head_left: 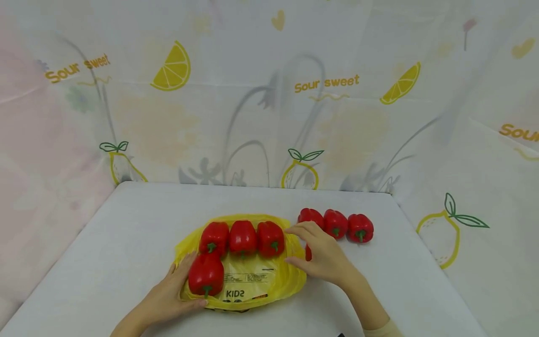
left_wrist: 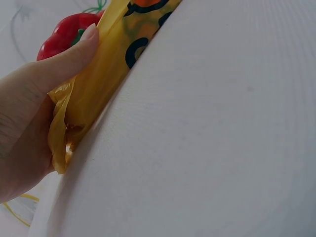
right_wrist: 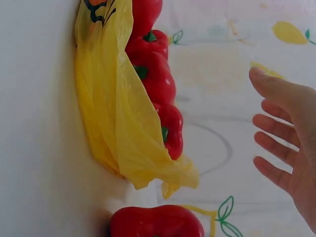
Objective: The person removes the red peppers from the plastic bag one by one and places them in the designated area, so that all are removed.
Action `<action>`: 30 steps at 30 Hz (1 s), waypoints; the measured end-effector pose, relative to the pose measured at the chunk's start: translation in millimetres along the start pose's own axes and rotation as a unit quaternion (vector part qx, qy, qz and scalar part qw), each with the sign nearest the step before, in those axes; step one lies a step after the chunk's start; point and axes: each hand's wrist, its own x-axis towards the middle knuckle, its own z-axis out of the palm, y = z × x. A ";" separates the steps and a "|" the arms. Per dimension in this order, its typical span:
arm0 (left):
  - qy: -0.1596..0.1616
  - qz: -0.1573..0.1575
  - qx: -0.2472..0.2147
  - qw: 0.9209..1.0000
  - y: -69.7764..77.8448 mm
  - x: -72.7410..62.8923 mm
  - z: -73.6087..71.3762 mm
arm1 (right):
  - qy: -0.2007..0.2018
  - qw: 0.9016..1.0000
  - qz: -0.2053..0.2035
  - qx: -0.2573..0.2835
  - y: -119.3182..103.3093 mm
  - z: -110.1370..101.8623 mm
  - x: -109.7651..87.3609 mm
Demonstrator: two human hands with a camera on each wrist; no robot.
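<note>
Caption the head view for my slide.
Left hand touches a yellow plastic bag with four red bell peppers inside; right hand hovers.

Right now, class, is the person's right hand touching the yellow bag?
Apart. The right wrist view shows it: the patterned backdrop is plainly visible in the gap between the right hand and the yellow bag.

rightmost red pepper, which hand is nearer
Right. The right hand is left of the pepper, by the yellow bag; the left hand is farther left, at the bag's left edge.
</note>
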 end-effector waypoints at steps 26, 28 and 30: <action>0.017 0.017 0.010 1.000 -1.3 -0.6 2.8 | -0.023 0.994 -0.088 0.052 -42.2 44.5 41.4; 0.011 0.013 0.011 1.000 -1.1 -0.6 2.3 | -0.029 0.994 -0.089 0.055 -45.6 49.0 44.1; 0.006 0.007 0.012 1.000 -0.8 -0.9 1.4 | -0.040 0.994 -0.083 0.060 -50.0 54.1 46.5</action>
